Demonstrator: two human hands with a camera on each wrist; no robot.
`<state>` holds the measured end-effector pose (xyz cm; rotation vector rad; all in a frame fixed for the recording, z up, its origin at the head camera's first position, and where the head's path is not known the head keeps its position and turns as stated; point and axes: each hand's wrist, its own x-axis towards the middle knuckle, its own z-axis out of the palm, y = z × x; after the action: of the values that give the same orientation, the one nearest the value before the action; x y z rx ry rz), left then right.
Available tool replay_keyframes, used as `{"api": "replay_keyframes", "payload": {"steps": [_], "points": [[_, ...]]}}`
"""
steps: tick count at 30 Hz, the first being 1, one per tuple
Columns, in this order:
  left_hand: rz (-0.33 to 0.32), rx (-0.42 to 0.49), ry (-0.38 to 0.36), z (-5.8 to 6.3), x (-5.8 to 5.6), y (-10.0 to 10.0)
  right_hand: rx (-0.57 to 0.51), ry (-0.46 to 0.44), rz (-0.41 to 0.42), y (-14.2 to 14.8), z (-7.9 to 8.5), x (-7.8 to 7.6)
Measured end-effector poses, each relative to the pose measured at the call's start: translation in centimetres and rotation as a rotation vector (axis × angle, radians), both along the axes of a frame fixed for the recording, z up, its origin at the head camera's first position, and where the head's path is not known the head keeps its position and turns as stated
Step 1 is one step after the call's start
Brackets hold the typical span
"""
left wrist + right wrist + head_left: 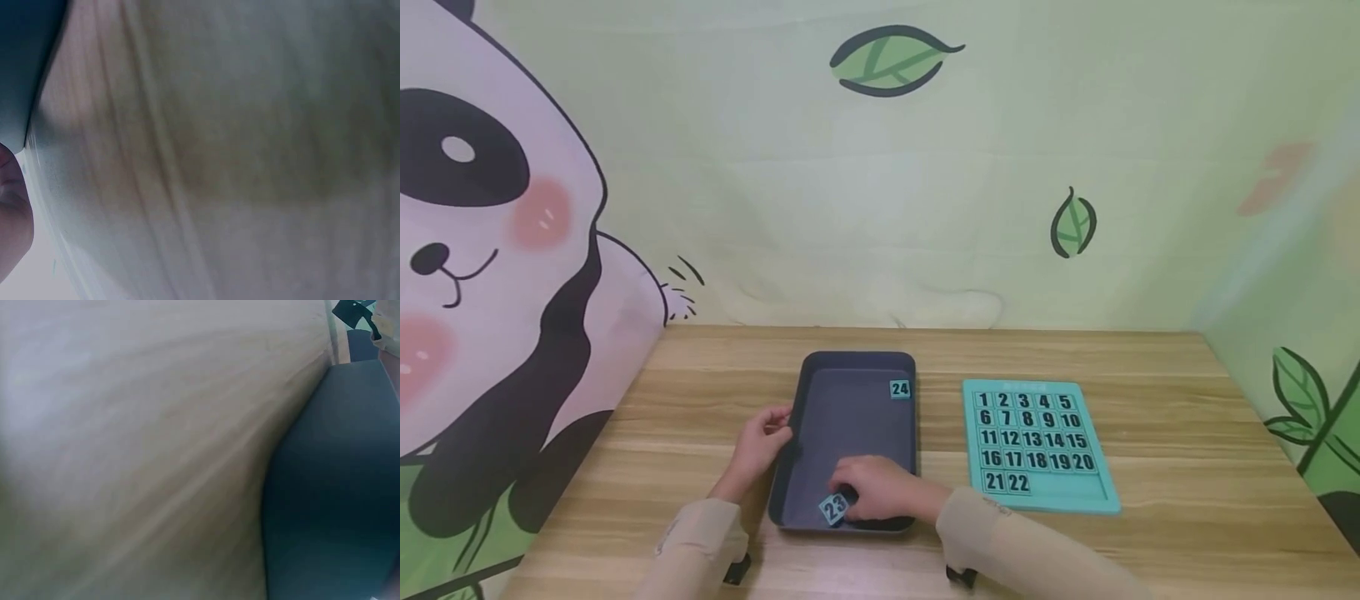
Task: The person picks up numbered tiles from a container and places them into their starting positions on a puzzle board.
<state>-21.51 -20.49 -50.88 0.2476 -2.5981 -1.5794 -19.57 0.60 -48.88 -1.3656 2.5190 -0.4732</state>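
A dark blue-grey tray (pixel 850 442) lies on the table. My left hand (pixel 758 442) holds the tray's left rim with thumb and fingers; in the left wrist view part of that hand (pixel 12 219) shows below the tray's wall (pixel 25 62). Inside the tray, near its front edge, the right hand (pixel 880 490) pinches a teal number tile marked 23 (pixel 833 508), which sits turned at an angle. Another teal tile, 24 (pixel 899 389), lies at the tray's back right. The right wrist view shows mostly the tray's outer wall (pixel 337 487); the fingers are hidden there.
To the right of the tray, a teal number board (pixel 1067 492) lies flat, holding tiles 1 to 22 in order, with a bare stretch right of 22 in its bottom row. The wooden table (pixel 1180 433) ends at a cloth backdrop (pixel 760 167) printed with a panda and leaves.
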Motion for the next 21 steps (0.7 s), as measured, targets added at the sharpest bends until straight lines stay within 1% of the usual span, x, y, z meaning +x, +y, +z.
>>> {"api": "replay_keyframes", "payload": {"steps": [10, 15, 18, 21], "points": [[-0.005, -0.020, -0.005, 0.1, 0.1, 0.0, -0.043, -0.015, -0.042, 2.8, 1.7, 0.1], [-0.005, -0.017, 0.006, 0.2, 0.2, 0.0, -0.072, -0.047, -0.076, 4.7, 2.5, 0.1], [-0.004, -0.013, 0.015, 0.1, 0.1, 0.1, -0.088, -0.065, -0.101, 6.1, 2.7, 0.0], [-0.006, -0.014, 0.017, 0.1, 0.1, 0.0, -0.116, -0.110, -0.133, 7.4, 2.7, -0.1]]}}
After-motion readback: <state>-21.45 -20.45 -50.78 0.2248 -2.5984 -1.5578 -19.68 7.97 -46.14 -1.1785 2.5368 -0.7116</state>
